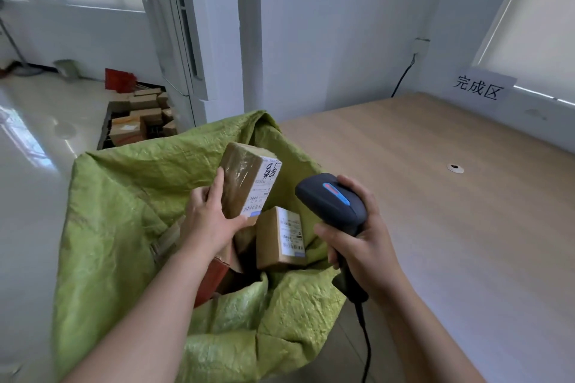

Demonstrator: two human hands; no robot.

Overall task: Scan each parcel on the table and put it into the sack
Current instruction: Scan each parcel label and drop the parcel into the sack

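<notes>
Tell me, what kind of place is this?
Likely a small parcel-sorting room: a green sack of labelled parcels, a scanner in the right hand, more boxes on the floor.

place: small parcel-sorting room | evidence: green woven sack (130, 202) held labelled cardboard parcels (281, 239); more boxes (140, 118) were heaped on the glossy floor (40, 146) by the wall | a corded barcode scanner (334, 207) was in use | a paper sign (479, 88) (Chinese characters) hung above a wooden desk (435, 211)
</notes>
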